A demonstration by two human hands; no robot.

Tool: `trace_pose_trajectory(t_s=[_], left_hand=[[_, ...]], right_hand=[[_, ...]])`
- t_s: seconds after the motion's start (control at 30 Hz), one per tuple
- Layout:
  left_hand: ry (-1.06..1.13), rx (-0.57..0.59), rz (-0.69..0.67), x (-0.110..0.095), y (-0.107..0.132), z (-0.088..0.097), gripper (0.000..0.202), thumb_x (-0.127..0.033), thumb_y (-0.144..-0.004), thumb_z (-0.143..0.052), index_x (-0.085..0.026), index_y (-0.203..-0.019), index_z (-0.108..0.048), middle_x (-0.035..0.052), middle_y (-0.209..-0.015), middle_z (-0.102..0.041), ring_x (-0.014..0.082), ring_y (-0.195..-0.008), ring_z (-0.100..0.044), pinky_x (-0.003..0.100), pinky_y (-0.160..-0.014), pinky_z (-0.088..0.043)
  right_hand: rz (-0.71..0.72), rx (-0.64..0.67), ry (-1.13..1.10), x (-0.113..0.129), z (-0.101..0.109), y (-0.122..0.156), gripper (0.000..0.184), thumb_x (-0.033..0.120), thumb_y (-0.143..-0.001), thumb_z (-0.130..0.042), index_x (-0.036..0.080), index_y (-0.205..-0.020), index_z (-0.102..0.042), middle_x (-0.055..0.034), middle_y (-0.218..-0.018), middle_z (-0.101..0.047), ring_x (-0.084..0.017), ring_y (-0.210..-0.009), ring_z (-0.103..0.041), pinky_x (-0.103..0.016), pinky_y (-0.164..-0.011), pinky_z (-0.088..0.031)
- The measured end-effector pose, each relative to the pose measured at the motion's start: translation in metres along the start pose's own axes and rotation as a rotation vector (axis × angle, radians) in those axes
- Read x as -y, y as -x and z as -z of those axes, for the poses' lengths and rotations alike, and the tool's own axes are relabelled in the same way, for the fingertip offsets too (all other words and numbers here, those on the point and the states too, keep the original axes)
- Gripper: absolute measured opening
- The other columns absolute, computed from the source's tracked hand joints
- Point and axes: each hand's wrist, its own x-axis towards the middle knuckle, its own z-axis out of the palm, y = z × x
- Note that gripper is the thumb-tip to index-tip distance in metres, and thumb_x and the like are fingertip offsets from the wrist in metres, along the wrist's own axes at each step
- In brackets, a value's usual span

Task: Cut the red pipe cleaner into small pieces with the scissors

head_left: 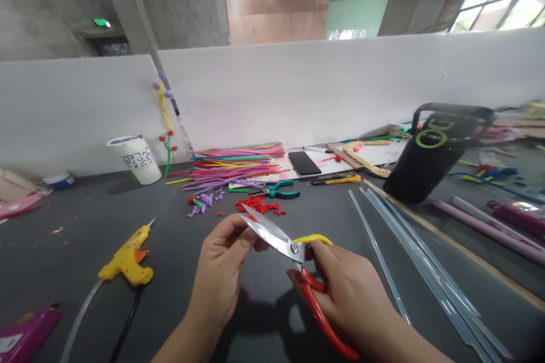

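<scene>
My right hand (347,289) grips the red and yellow handles of a pair of scissors (279,238), whose silver blades point up and to the left. My left hand (223,264) is pinched close against the blades, and what it holds is too small to make out. Just beyond the blade tips lies a small heap of cut red pieces (258,205) on the dark grey table (179,255). Beside it are purple scraps (204,202).
A yellow glue gun (128,261) lies at the left. Behind are a bundle of coloured pipe cleaners (238,167), teal pliers (281,190), a phone (304,162) and a white paper cup (138,159). Clear glue sticks (409,249) and a black bin (428,153) are at the right.
</scene>
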Motion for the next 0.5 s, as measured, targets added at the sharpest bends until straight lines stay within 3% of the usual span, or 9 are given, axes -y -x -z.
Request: trace_pose_trajectory(t_s=[0.5], left_hand=[[0.054, -0.039, 0.035, -0.0029, -0.0014, -0.0030, 0.004, -0.017, -0.070, -0.061, -0.018, -0.072, -0.064, -0.0013, -0.068, -0.060, 0.0087, -0.059, -0.053, 0.020, -0.058, -0.042]], right_hand=[[0.038, -0.034, 0.074, 0.0032, 0.0000, -0.0015, 0.028, 0.045, -0.078, -0.041, 0.019, -0.071, -0.048, -0.0024, -0.060, -0.057, -0.017, -0.051, -0.054, -0.025, -0.048, -0.029]])
